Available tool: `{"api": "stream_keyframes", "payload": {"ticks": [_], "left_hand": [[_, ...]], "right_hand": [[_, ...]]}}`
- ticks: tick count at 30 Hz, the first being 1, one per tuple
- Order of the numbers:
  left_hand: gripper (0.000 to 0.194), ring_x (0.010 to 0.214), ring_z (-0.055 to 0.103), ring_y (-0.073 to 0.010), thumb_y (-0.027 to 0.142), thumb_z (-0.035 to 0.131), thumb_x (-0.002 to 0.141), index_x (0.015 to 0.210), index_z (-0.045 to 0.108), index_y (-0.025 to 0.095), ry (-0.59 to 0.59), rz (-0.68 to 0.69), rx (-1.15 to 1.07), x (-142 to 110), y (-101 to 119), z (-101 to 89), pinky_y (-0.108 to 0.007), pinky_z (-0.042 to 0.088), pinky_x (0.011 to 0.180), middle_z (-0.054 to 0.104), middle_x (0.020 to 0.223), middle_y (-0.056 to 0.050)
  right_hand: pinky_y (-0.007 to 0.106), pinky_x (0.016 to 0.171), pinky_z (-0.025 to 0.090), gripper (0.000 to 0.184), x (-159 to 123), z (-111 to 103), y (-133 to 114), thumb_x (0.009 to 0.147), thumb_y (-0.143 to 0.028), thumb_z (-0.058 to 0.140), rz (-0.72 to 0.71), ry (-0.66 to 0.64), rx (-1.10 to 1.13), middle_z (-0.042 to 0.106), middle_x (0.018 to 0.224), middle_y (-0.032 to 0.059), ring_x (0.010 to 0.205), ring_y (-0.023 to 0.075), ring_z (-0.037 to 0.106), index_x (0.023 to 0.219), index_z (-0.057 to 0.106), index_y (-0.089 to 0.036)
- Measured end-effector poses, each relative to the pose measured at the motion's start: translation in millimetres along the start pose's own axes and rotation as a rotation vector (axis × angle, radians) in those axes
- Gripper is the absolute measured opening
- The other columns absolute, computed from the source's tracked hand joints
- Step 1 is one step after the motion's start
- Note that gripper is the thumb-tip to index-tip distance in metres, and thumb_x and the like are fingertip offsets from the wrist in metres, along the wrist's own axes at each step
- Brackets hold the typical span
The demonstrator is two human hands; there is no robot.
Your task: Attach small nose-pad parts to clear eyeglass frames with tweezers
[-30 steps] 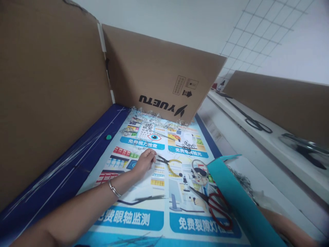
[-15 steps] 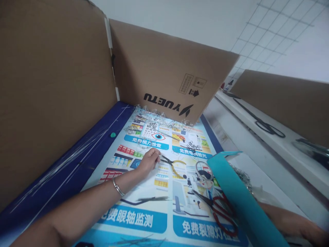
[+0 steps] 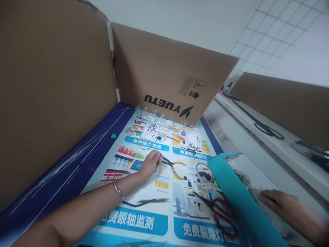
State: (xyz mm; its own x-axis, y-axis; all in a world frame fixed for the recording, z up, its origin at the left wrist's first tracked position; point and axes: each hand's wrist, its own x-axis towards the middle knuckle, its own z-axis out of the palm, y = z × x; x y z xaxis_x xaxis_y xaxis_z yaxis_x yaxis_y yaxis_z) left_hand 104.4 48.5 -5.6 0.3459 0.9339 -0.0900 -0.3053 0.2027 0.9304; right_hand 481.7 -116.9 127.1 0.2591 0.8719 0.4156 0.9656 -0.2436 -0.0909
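Observation:
My left hand rests over the printed mat with its fingers pinched together. What they hold, if anything, is too small to make out. Just right of the fingertips lie yellow-handled pliers, their dark jaws pointing at the hand. My right hand is behind the wall of a teal box, beside a pale, clear plastic-like item. Motion blur smears its fingers. A tangle of thin silvery wire pieces lies farther along in the box. Red-handled scissors lie in front of the box wall.
Tall cardboard panels enclose the left and far sides. Thin wires lie on the blue edge, near a green round piece. Dark rods, black loops and a clear ring lie on the mat. Clear pieces line its far end.
My right hand has moved up and shows more fully above the teal box wall. My left hand stays nearly in place, still pinched beside the pliers.

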Motion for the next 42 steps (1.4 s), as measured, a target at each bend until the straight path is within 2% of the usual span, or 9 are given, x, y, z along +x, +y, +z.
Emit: {"api": "stream_keyframes", "payload": {"ticks": [1, 2, 4, 8, 12, 20, 23, 28, 42], "left_hand": [[0.026, 0.032, 0.025, -0.0014, 0.043, 0.048, 0.080, 0.077, 0.047, 0.018, 0.020, 0.006, -0.011, 0, 0, 0.3, -0.014, 0.016, 0.030, 0.045, 0.055, 0.007], [0.026, 0.032, 0.024, -0.0014, 0.043, 0.048, 0.079, 0.077, 0.047, 0.018, 0.043, 0.009, -0.026, 0, 0, 0.7, -0.014, 0.015, 0.030, 0.045, 0.055, 0.007], [0.025, 0.031, 0.023, -0.0014, 0.043, 0.049, 0.078, 0.078, 0.047, 0.018, 0.091, 0.008, -0.055, 0, 1, 1.9, -0.014, 0.014, 0.029, 0.045, 0.054, 0.007], [0.022, 0.031, 0.024, -0.0013, 0.040, 0.050, 0.078, 0.079, 0.046, 0.018, 0.141, 0.012, -0.088, -4, 5, 4.0, -0.014, 0.015, 0.029, 0.044, 0.055, 0.007], [0.023, 0.032, 0.025, -0.0015, 0.042, 0.049, 0.079, 0.080, 0.047, 0.019, 0.138, 0.040, -0.094, -7, 10, 4.7, -0.014, 0.017, 0.030, 0.043, 0.056, 0.007], [0.024, 0.033, 0.025, -0.0019, 0.044, 0.049, 0.080, 0.080, 0.047, 0.019, 0.128, 0.091, -0.077, -9, 18, 5.8, -0.014, 0.017, 0.031, 0.044, 0.058, 0.007], [0.024, 0.034, 0.025, -0.0020, 0.043, 0.048, 0.081, 0.080, 0.048, 0.019, 0.141, 0.118, -0.065, -10, 21, 6.3, -0.015, 0.018, 0.031, 0.045, 0.058, 0.006], [0.025, 0.037, 0.027, -0.0025, 0.041, 0.045, 0.084, 0.077, 0.049, 0.017, 0.148, 0.161, -0.004, -12, 25, 6.7, -0.015, 0.022, 0.035, 0.046, 0.058, 0.005], [0.022, 0.038, 0.029, -0.0033, 0.038, 0.043, 0.086, 0.077, 0.048, 0.019, 0.126, 0.210, 0.051, -13, 28, 6.4, -0.015, 0.026, 0.037, 0.044, 0.059, 0.005]], "right_hand": [[0.031, 0.046, 0.039, 0.056, -4, -3, -12, 0.063, -0.075, 0.040, -0.088, -0.194, 0.050, 0.063, 0.063, 0.0154, 0.049, 0.0159, 0.058, 0.054, 0.066, -0.027], [0.032, 0.049, 0.041, 0.051, -10, -4, -30, 0.063, -0.073, 0.043, -0.095, -0.226, 0.061, 0.065, 0.071, 0.0142, 0.057, 0.0178, 0.061, 0.066, 0.069, -0.029], [0.031, 0.055, 0.044, 0.035, -24, -1, -75, 0.070, -0.061, 0.050, -0.007, -0.156, 0.093, 0.066, 0.082, 0.0082, 0.065, 0.0183, 0.062, 0.078, 0.067, -0.031], [0.027, 0.060, 0.047, 0.016, -40, 27, -176, 0.075, -0.040, 0.056, -0.150, -0.123, 0.560, 0.064, 0.082, 0.0028, 0.068, 0.0163, 0.059, 0.078, 0.061, -0.025], [0.026, 0.059, 0.045, 0.007, -38, 63, -232, 0.075, -0.027, 0.059, -0.160, -0.146, 0.803, 0.061, 0.077, 0.0024, 0.064, 0.0143, 0.055, 0.078, 0.060, -0.021], [0.029, 0.067, 0.046, 0.010, -44, 98, -242, 0.072, -0.023, 0.062, -0.054, -0.131, 1.070, 0.059, 0.085, 0.0043, 0.079, 0.0173, 0.055, 0.082, 0.061, -0.022], [0.030, 0.067, 0.046, 0.009, -47, 103, -245, 0.071, -0.022, 0.064, 0.054, -0.209, 1.246, 0.059, 0.089, 0.0041, 0.077, 0.0163, 0.056, 0.080, 0.061, -0.021], [0.028, 0.063, 0.046, 0.017, -49, 111, -249, 0.069, -0.020, 0.066, 0.262, -0.374, 1.531, 0.062, 0.073, 0.0005, 0.070, 0.0145, 0.058, 0.086, 0.063, -0.021], [0.025, 0.051, 0.043, 0.023, -52, 121, -246, 0.071, -0.025, 0.064, 0.367, -0.509, 1.874, 0.065, 0.097, 0.0026, 0.061, 0.0116, 0.056, 0.094, 0.063, -0.028]]}}
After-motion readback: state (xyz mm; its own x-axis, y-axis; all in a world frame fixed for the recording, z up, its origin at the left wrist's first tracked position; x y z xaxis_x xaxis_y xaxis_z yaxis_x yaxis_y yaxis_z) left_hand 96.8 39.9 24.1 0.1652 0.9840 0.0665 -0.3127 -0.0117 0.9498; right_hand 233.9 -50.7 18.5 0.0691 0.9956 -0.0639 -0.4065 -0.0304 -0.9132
